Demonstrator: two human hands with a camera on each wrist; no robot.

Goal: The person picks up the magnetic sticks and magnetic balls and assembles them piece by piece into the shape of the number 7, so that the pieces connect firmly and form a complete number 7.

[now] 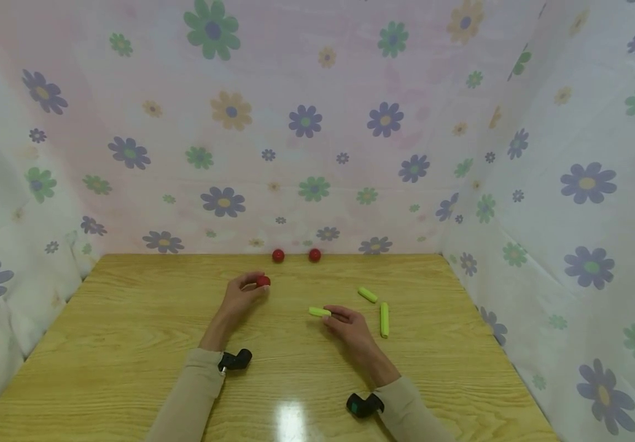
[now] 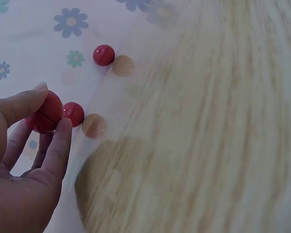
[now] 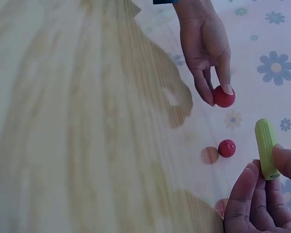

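My left hand [image 1: 242,294] pinches a red ball [image 2: 49,112] between thumb and fingertips, over the left middle of the wooden table; a dark seam line runs across the ball. In my right hand [image 1: 352,330], thumb and fingers hold one end of a short yellow-green ridged stick [image 3: 265,145], its other end pointing left toward the left hand in the head view. Two more red balls, a left one [image 1: 278,256] and a right one [image 1: 314,255], sit at the table's back edge. Two further yellow-green sticks, a shorter one [image 1: 368,294] and a longer one [image 1: 385,320], lie right of the right hand.
The wooden table [image 1: 129,368] has a glossy top that mirrors the balls. A flower-printed cloth [image 1: 273,135] rises behind the back edge and along both sides. A black wrist camera sits at each sleeve cuff.
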